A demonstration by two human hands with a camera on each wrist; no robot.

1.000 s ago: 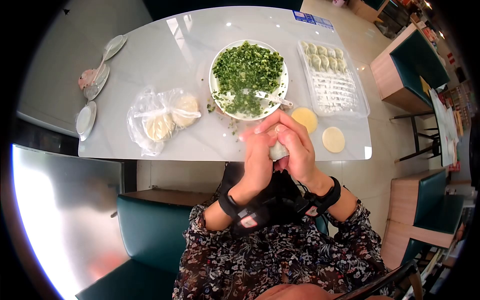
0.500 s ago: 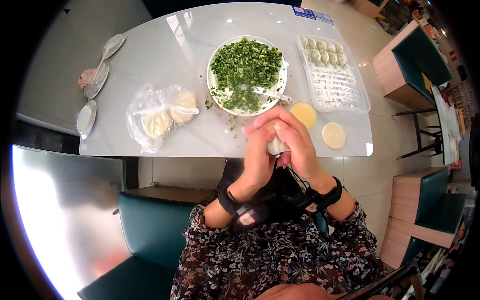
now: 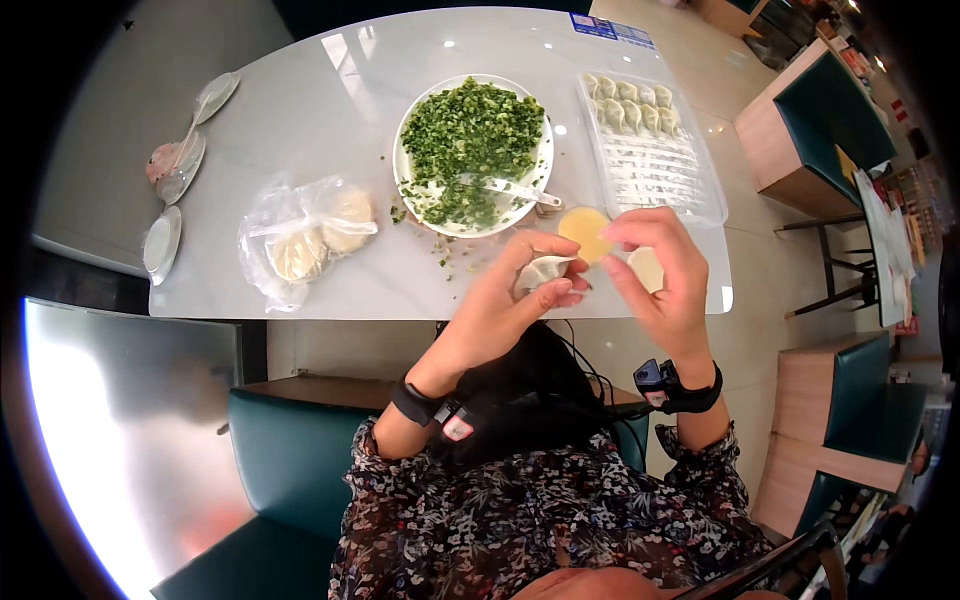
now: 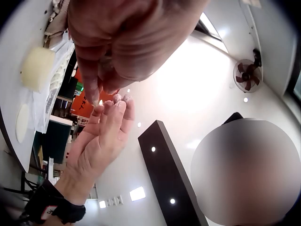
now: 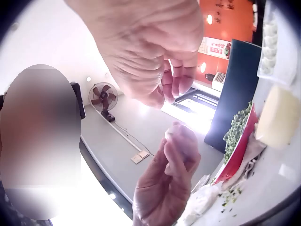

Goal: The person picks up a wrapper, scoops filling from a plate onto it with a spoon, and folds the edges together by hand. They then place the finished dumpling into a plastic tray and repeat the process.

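My left hand (image 3: 490, 312) pinches a pleated, whitish dumpling (image 3: 543, 272) between thumb and fingers, in front of the table's near edge. In the right wrist view only a pale bit of that dumpling shows among the left fingers. My right hand (image 3: 668, 285) is apart from it to the right, fingers loosely bent and holding nothing. Just beyond the hands lies a yellowish stack of round dough wrappers (image 3: 582, 232). A single wrapper (image 3: 648, 262) is partly hidden behind the right hand.
A white plate (image 3: 402, 180) of chopped greens (image 3: 470, 140) with a white-handled utensil (image 3: 515, 190) stands mid-table. At right, a clear tray (image 3: 660, 190) holds rows of dumplings (image 3: 630, 105). Bagged dough rounds (image 3: 300, 255) lie at left; small dishes (image 3: 163, 240) line the left edge.
The two hands were cupped together around the dumpling. They have since separated: the right hand moved off to the right, and the dumpling stays in the left fingers.
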